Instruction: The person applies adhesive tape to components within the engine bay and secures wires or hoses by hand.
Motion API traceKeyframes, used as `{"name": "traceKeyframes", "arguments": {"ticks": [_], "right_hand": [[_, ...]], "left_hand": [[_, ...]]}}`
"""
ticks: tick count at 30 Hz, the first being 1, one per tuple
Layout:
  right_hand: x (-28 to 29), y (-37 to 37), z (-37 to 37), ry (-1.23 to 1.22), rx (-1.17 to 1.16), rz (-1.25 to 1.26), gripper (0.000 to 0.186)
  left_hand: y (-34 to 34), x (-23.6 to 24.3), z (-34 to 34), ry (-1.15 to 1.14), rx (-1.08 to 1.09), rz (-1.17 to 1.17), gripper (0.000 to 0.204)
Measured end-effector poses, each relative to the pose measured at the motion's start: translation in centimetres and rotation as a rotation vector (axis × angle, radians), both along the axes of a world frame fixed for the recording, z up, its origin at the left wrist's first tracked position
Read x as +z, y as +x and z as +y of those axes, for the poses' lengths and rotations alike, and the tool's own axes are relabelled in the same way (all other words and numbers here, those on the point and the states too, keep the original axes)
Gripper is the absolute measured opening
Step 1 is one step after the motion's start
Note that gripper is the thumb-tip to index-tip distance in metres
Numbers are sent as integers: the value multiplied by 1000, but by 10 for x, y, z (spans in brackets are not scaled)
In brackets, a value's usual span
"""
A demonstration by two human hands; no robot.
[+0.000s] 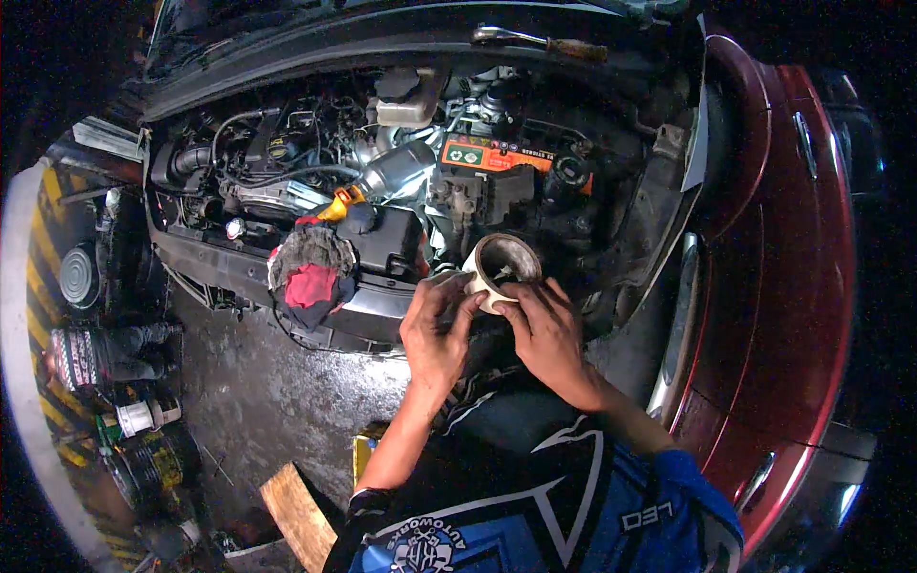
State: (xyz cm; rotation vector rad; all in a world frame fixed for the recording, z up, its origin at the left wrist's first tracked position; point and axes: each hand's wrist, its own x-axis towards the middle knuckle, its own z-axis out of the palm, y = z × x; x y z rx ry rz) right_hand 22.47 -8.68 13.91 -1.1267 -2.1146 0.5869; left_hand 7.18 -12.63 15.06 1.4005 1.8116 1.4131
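Note:
Both my hands are at a roll of whitish tape (486, 272), held up over the front edge of the open engine bay. My left hand (437, 320) pinches its near left side between thumb and fingers. On the near right side, my right hand (546, 329) has its thumb and fingers closed on the rim. The roll is tilted so its round core opening shows. Beyond it sits a battery (511, 153) with an orange label. Left of the roll, a grey and red rag (312, 277) lies over the front panel.
A silver cylinder (399, 170) with a yellow end (340, 203) lies across the engine. A ratchet (516, 40) rests along the far edge of the bay. A red car (764, 286) stands close on the right. A wooden board (296, 516) and a drum (153, 468) are at lower left.

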Motion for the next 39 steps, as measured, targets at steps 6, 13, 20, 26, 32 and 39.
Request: {"name": "traceKeyframes", "arguments": {"ticks": [6,13,20,26,32,39], "right_hand": [[-3,6,-1,12,56,-102,20],[2,4,-3,72,157,-87,25],[0,-2,-3,-99,-2,116,21],[-4,-3,-2,-215,-69,107,22],[8,-9,-7,-177,74,166,23],[10,-7,-6,-289,17,188,27]], "left_hand": [[-5,-4,-3,24,-34,233,19],[-11,1,-2,-11,-66,396,21],[-15,-5,-2,34,-117,218,21],[-5,1,-5,15,-45,137,21],[-11,-2,-7,166,-22,337,19],[-16,-5,-5,121,-26,210,15]]}}
